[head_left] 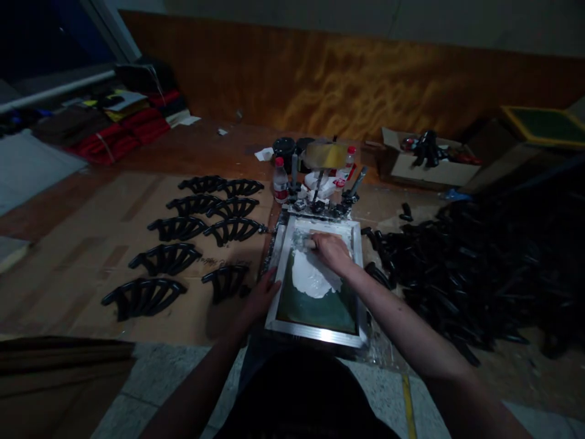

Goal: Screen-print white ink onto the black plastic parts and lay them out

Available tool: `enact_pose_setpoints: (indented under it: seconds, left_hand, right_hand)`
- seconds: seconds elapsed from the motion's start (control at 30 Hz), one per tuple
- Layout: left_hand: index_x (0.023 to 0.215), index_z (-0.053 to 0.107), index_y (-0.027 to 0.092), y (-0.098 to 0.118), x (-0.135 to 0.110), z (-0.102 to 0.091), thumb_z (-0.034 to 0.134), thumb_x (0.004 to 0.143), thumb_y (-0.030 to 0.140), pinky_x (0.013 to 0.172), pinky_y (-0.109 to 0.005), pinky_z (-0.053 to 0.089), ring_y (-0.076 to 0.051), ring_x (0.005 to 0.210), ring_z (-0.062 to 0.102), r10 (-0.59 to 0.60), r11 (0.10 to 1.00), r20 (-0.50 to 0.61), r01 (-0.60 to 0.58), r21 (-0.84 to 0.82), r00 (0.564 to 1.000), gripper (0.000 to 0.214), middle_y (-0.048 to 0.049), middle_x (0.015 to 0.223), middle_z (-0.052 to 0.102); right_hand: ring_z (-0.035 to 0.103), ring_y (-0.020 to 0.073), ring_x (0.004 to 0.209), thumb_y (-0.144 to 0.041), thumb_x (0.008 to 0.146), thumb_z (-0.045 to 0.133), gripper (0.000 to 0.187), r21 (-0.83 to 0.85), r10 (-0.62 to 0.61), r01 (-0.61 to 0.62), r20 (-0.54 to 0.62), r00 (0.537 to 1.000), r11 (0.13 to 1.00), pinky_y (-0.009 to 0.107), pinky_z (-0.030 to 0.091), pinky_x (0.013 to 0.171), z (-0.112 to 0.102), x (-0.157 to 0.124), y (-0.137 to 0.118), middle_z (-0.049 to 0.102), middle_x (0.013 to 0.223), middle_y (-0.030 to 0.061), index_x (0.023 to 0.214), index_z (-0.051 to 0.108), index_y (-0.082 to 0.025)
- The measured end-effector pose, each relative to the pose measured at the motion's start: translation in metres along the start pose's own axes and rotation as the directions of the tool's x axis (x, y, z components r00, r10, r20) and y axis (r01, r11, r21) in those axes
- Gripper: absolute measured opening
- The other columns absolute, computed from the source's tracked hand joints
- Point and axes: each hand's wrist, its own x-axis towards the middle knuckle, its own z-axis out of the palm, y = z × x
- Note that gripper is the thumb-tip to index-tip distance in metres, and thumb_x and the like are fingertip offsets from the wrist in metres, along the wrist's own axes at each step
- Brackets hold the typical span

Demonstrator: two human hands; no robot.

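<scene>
A small screen-printing frame [281,277] with a silver rim and green mesh lies on the floor before me, with white ink [313,277] spread over its upper half. My right hand [331,251] is closed on a squeegee [307,242] at the far end of the mesh. Resting on the frame's left rail, my left hand [261,297] has its fingers curled over the edge.
Several black curved plastic parts [167,259] are laid out in rows on cardboard to the left. A big heap of black parts [475,268] fills the right. Bottles [280,181] and ink tubs stand behind the frame, with a cardboard box [420,164] further right and folded cloth [119,131] far left.
</scene>
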Motion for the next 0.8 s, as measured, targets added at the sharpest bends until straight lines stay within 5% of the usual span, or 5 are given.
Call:
enact_pose_setpoints:
  seconds: [0.1, 0.27, 0.4, 0.57, 0.8]
  left_hand:
    - [0.147, 0.041, 0.014, -0.004, 0.003, 0.000, 0.048, 0.090, 0.041, 0.097, -0.040, 0.051, -0.026, 0.110, 0.066, -0.010, 1.000, 0.032, 0.011, -0.020, 0.999, 0.064, -0.0143, 0.127, 0.067]
    - [0.143, 0.047, 0.012, 0.001, 0.001, -0.001, 0.053, 0.087, 0.038, 0.094, -0.039, 0.053, -0.027, 0.106, 0.067, 0.002, 0.999, -0.022, -0.003, -0.047, 1.000, 0.062, -0.0150, 0.121, 0.069]
    - [0.142, 0.047, 0.012, 0.002, -0.001, -0.001, 0.057, 0.086, 0.043, 0.080, -0.038, 0.056, -0.026, 0.088, 0.070, -0.032, 0.993, -0.002, 0.031, -0.113, 0.999, 0.065, -0.0115, 0.096, 0.074]
    - [0.142, 0.047, 0.012, 0.000, 0.000, 0.001, 0.057, 0.084, 0.044, 0.079, -0.037, 0.056, -0.024, 0.087, 0.069, -0.014, 0.990, -0.015, 0.012, -0.139, 1.000, 0.067, -0.0114, 0.099, 0.073]
    - [0.138, 0.052, 0.012, 0.039, -0.015, -0.020, 0.058, 0.082, 0.045, 0.084, -0.040, 0.055, -0.026, 0.096, 0.067, 0.044, 0.987, -0.045, -0.051, -0.153, 0.998, 0.065, -0.0124, 0.109, 0.072]
  right_hand:
    - [0.060, 0.0226, 0.096, -0.015, 0.089, 0.049, 0.019, 0.009, -0.189, 0.189, 0.104, 0.977, 0.982, 0.029, 0.044, 0.077, 0.012, -0.027, 0.000, 0.069, 0.101, 0.0110, 0.100, 0.065, -0.017]
    - [0.060, 0.0198, 0.092, -0.011, 0.083, 0.055, 0.016, 0.123, -0.522, 0.508, 0.136, 0.842, 0.852, 0.029, 0.043, 0.078, 0.008, -0.054, 0.013, 0.069, 0.094, 0.0062, 0.092, 0.065, -0.019]
    - [0.059, 0.0214, 0.092, -0.014, 0.087, 0.054, 0.015, 0.063, -0.412, 0.410, 0.022, 0.911, 0.910, 0.030, 0.043, 0.077, 0.019, -0.054, 0.010, 0.069, 0.097, 0.0079, 0.096, 0.066, -0.018]
    - [0.059, 0.0212, 0.091, -0.013, 0.086, 0.055, 0.018, 0.107, -0.515, 0.515, -0.033, 0.857, 0.850, 0.030, 0.045, 0.078, 0.037, -0.072, 0.009, 0.069, 0.096, 0.0086, 0.099, 0.066, -0.018]
    - [0.064, 0.0239, 0.096, -0.035, 0.090, 0.060, 0.052, 0.173, -0.137, 0.167, -0.171, 0.976, 0.971, 0.030, 0.048, 0.077, -0.020, 0.004, 0.023, 0.069, 0.112, 0.0093, 0.140, 0.052, -0.025]
